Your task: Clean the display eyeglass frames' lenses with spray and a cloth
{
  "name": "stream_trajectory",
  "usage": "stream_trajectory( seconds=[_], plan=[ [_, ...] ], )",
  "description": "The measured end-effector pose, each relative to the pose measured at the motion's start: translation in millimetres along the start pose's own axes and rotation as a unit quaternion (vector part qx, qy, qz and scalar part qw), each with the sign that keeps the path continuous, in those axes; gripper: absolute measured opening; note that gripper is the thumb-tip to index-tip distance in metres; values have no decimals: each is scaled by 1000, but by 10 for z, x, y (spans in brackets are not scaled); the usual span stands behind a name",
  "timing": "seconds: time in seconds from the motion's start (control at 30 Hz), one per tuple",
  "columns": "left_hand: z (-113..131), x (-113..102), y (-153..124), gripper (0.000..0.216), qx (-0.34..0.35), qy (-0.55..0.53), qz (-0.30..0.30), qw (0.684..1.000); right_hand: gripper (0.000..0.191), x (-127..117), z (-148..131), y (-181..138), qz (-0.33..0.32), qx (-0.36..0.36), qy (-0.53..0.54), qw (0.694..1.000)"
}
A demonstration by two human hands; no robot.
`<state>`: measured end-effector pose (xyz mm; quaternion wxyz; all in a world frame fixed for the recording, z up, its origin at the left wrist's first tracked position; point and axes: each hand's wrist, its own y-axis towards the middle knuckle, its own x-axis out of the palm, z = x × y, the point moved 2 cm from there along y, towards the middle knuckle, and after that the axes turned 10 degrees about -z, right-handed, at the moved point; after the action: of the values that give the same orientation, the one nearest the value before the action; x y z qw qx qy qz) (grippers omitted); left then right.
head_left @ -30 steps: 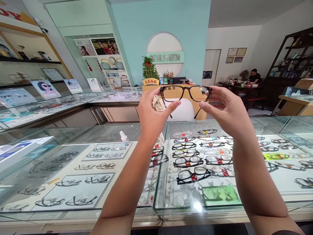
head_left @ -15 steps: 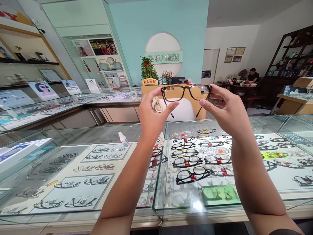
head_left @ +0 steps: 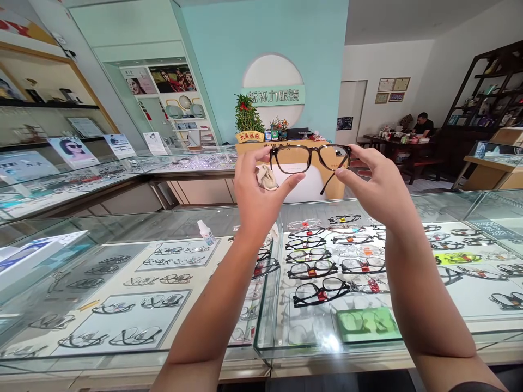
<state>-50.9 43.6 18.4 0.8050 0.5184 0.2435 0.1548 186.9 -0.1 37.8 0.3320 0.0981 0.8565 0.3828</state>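
The near-black, full-rimmed eyeglasses (head_left: 314,148) have clear lenses; the crumpled fabric cloth (head_left: 266,178) is plain cream. At left, a small plastic bottle (head_left: 206,232) is white. Near right, a flat rectangular panel (head_left: 368,324) is green. The far wall (head_left: 265,27) is pale turquoise.

Single view, from camera worn on person's head, facing forward and down across glass display counter (head_left: 122,358). Forearms (head_left: 216,305) enter from bottom edge and run away from lens; left hand (head_left: 255,201) and right hand (head_left: 378,188), with eyeglasses (head_left: 312,150), near mid-picture. Counter close, seen from above, spanning lower half. Teal wall (head_left: 318,49) well beyond, nearly head-on. Wide coverage: wall shelves (head_left: 49,102) at left edge, dark rack (head_left: 482,95) at right.
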Motion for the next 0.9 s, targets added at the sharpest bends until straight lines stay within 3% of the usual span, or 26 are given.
stream_trajectory(
  seconds=[0.9],
  plan=[
    [170,-35,-40,75,30,37,12,999,20,88,12,59,-39,52,-3,998]
  ],
)
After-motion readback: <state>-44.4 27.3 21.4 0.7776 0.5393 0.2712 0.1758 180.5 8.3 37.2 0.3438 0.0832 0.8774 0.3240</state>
